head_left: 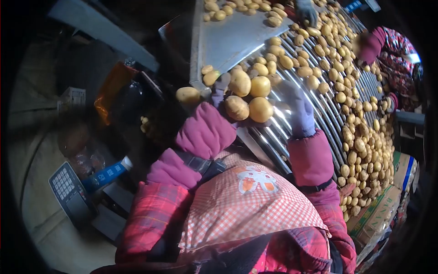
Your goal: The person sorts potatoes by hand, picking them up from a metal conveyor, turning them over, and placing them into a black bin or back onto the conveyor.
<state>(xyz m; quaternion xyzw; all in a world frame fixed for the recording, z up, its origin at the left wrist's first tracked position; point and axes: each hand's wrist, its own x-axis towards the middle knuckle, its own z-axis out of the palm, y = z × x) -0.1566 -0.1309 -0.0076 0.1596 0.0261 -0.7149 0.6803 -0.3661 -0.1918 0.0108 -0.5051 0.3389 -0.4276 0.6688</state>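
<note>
Several large potatoes (pixel 260 109) are bunched at the near left side of the metal roller conveyor (pixel 325 107). My left hand (pixel 220 89), in a purple-grey glove, cradles this bunch from the left and below; the potatoes cover much of its palm. A single potato (pixel 188 95) lies just left of that wrist, by the corner of the metal tray (pixel 237 39). My right hand (pixel 301 112), in a lavender glove, is over the rollers to the right of the bunch. Its fingers are smeared by motion, and whether they grip anything cannot be made out.
Many smaller potatoes (pixel 362 150) cover the conveyor's far and right sides. Another person's gloved hand (pixel 306 13) is at the top, and a co-worker's sleeve (pixel 373 44) reaches in from the right. A keypad device (pixel 66 185) stands lower left; cardboard boxes (pixel 374 214) sit lower right.
</note>
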